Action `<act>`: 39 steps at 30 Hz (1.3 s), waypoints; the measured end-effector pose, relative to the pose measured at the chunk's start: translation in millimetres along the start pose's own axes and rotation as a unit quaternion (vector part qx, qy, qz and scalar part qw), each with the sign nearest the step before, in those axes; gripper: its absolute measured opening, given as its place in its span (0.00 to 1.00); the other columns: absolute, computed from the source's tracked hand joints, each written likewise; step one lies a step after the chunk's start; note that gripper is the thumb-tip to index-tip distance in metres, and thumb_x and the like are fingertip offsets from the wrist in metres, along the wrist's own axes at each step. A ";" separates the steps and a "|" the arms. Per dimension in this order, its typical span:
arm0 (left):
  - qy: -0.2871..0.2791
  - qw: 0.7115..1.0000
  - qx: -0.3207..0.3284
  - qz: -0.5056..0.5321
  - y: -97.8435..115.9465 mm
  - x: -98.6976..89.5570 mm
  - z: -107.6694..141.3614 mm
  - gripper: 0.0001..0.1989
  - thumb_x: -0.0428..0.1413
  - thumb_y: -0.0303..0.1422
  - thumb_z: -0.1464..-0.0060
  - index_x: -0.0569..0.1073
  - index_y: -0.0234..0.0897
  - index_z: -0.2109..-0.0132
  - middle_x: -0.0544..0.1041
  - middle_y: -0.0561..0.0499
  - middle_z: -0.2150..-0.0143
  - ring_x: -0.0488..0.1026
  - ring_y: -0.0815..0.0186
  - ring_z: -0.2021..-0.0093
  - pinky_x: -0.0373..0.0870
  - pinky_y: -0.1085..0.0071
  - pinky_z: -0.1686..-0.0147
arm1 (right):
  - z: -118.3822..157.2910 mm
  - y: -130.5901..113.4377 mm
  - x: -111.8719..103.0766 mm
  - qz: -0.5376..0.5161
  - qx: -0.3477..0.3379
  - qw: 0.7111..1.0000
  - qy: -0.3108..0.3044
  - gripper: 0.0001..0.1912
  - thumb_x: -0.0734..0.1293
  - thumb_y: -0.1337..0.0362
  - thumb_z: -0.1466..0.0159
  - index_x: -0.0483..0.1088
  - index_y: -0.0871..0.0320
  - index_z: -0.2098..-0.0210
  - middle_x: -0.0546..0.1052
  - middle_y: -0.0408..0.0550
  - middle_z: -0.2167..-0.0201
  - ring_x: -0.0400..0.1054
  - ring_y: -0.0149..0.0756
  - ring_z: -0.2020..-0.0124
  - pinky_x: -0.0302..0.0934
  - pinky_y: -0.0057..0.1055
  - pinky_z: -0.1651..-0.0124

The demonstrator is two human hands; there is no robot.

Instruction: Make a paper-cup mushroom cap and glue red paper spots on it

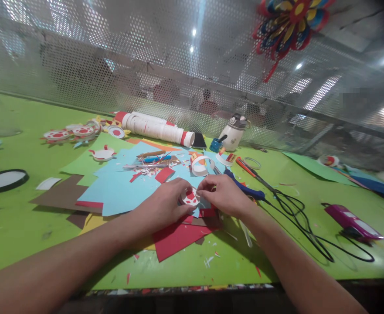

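A small white paper disc with red patches (190, 197) is held over the stacked paper by my left hand (170, 199), whose fingers and thumb close round its left side. At the disc's right edge, my right hand (222, 192) pinches with thumb and forefinger; whether it grips the rim or a tiny piece there, I cannot make out. Light blue paper sheets (120, 183) lie beneath, with a red sheet (181, 240) nearer me. Just beyond my hands stands a white paper ring (198, 165). A red scrap (164, 175) lies beside my left hand.
Several finished-looking paper discs (57, 135) and a long stack of white rings (155, 126) lie at the back left. A bottle (233, 132) stands behind a blue jar (215, 145). To the right are a blue glue gun (244, 185), a soldering iron (246, 166), cables and a magenta device (353, 222).
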State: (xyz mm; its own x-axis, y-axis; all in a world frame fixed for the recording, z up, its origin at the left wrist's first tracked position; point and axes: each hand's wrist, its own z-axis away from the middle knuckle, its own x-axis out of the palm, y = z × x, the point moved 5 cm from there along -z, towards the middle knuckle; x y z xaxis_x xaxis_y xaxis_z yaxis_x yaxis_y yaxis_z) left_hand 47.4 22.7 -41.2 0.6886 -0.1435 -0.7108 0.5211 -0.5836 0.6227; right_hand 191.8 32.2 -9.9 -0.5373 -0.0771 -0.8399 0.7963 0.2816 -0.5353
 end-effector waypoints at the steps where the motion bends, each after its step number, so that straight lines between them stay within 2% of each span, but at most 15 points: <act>1: -0.001 1.000 0.001 -0.001 0.1 -0.1 0.0 0.14 0.56 0.37 0.48 0.71 0.38 0.55 0.75 0.48 0.61 0.70 0.61 0.62 0.67 0.64 0.62 | 0.0 -0.2 -1.1 -0.002 0.001 1.000 0.001 0.05 0.66 0.71 0.44 0.75 0.61 0.74 0.75 0.45 0.77 0.65 0.31 0.74 0.59 0.28 0.69; 8: -0.005 1.000 0.004 -0.004 0.7 0.2 -1.0 0.12 0.56 0.36 0.48 0.71 0.38 0.56 0.74 0.48 0.61 0.70 0.62 0.62 0.67 0.65 0.62 | 0.9 -0.4 -2.6 0.006 -0.002 1.000 0.004 0.05 0.66 0.71 0.44 0.75 0.61 0.74 0.75 0.45 0.76 0.66 0.31 0.74 0.58 0.28 0.69; 13: -0.002 1.000 0.007 -0.011 1.6 0.2 -0.3 0.13 0.55 0.36 0.48 0.71 0.39 0.55 0.74 0.48 0.61 0.70 0.61 0.62 0.67 0.64 0.62 | 5.7 -7.7 -1.9 0.054 -0.042 0.997 0.023 0.04 0.68 0.70 0.44 0.75 0.60 0.73 0.74 0.45 0.75 0.65 0.30 0.73 0.57 0.27 0.70; 16: -0.002 1.000 0.007 -0.007 2.0 -0.1 -0.1 0.12 0.55 0.35 0.49 0.71 0.38 0.56 0.75 0.48 0.61 0.71 0.61 0.62 0.67 0.64 0.62 | 8.4 -12.2 -9.2 0.075 -0.068 0.993 0.057 0.05 0.67 0.72 0.44 0.75 0.59 0.74 0.73 0.44 0.75 0.64 0.30 0.73 0.57 0.28 0.69; 19: -0.002 1.000 0.005 -0.003 2.3 -0.5 -0.1 0.12 0.55 0.35 0.50 0.70 0.38 0.57 0.75 0.47 0.61 0.70 0.61 0.62 0.67 0.63 0.62 | 8.6 -11.1 -18.3 0.070 -0.060 0.992 0.085 0.06 0.68 0.73 0.44 0.73 0.59 0.76 0.72 0.44 0.75 0.64 0.30 0.73 0.58 0.28 0.68; 24: -0.005 1.000 0.001 -0.006 2.4 -0.8 -0.4 0.12 0.55 0.34 0.49 0.71 0.38 0.57 0.75 0.47 0.61 0.71 0.60 0.62 0.68 0.63 0.61 | 10.3 -13.6 -22.1 0.050 -0.064 0.993 0.086 0.06 0.68 0.74 0.44 0.74 0.60 0.76 0.72 0.43 0.76 0.64 0.29 0.74 0.58 0.28 0.69; 27: -0.007 1.000 -0.003 -0.006 1.2 -0.3 -0.5 0.12 0.56 0.35 0.49 0.71 0.38 0.57 0.75 0.47 0.60 0.71 0.60 0.61 0.68 0.63 0.61 | 16.8 -20.5 -29.0 0.000 -0.101 0.986 0.136 0.05 0.67 0.73 0.43 0.74 0.60 0.73 0.73 0.44 0.74 0.65 0.29 0.73 0.60 0.28 0.69; 32: -0.007 1.000 -0.009 -0.015 1.2 -0.9 -0.1 0.13 0.55 0.35 0.49 0.71 0.37 0.56 0.75 0.46 0.60 0.71 0.58 0.59 0.68 0.62 0.61 | 32.0 -28.0 -43.6 -0.103 -0.167 0.947 0.254 0.06 0.65 0.68 0.38 0.74 0.59 0.64 0.76 0.46 0.67 0.70 0.33 0.66 0.65 0.32 0.61; 36: -0.003 0.999 -0.030 -0.013 1.3 -2.2 0.5 0.17 0.55 0.36 0.50 0.69 0.38 0.52 0.75 0.45 0.57 0.71 0.56 0.58 0.68 0.60 0.60 | 34.5 -22.0 -44.8 -0.126 -0.151 0.932 0.306 0.06 0.66 0.68 0.39 0.73 0.57 0.62 0.76 0.46 0.64 0.71 0.34 0.63 0.67 0.33 0.58; 39: 0.001 1.000 -0.025 -0.008 1.2 -1.6 0.9 0.19 0.56 0.36 0.50 0.68 0.39 0.50 0.74 0.44 0.54 0.71 0.55 0.56 0.68 0.58 0.58 | 33.1 -16.8 -46.8 -0.138 -0.145 0.922 0.331 0.10 0.66 0.68 0.39 0.71 0.57 0.57 0.75 0.45 0.65 0.71 0.33 0.64 0.67 0.34 0.57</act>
State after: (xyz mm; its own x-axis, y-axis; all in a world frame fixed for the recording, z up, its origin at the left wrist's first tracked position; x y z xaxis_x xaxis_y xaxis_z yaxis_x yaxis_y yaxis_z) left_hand 46.5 21.5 -39.6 0.6817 -0.1327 -0.7195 0.5565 -0.5444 0.6276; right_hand 212.7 -0.6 35.3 -0.8370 0.3893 -0.3845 0.5472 0.5902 -0.5935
